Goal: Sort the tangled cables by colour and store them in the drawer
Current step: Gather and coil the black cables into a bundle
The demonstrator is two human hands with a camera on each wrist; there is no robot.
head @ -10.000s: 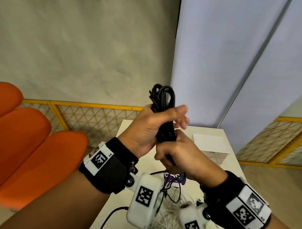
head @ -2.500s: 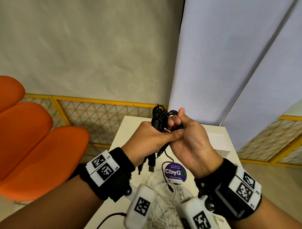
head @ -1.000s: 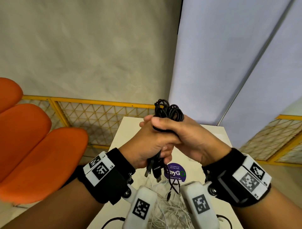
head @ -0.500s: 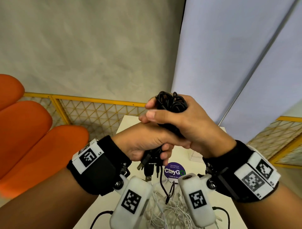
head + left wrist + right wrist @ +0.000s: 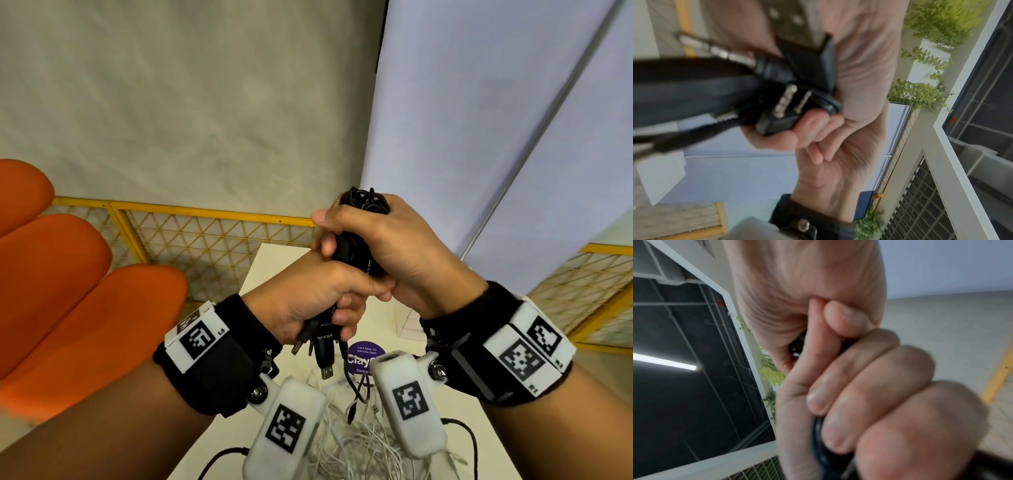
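Observation:
I hold a bundle of black cables (image 5: pixel 364 202) upright above the table. My right hand (image 5: pixel 325 233) grips its upper part, with loops sticking out above the fist. My left hand (image 5: pixel 349 308) grips the lower part just under the right. Black plugs (image 5: pixel 322 349) and a USB end hang out below it. The left wrist view shows those plugs (image 5: pixel 781 104) blurred against my palm. In the right wrist view, curled fingers (image 5: pixel 869 386) close over a black cable (image 5: pixel 818 434). A tangle of white cables (image 5: pixel 349 445) lies on the table below.
The white table (image 5: pixel 263 267) carries a purple round sticker (image 5: pixel 359 356) and a white box (image 5: pixel 407 322) at its right side. Orange seat cushions (image 5: pixel 68 291) stand to the left. A yellow mesh fence (image 5: pixel 205 233) runs behind the table.
My right hand has moved over the top of the black bundle and closed round it. My left hand has slipped lower, nearer the hanging plugs. Both still hold the bundle.

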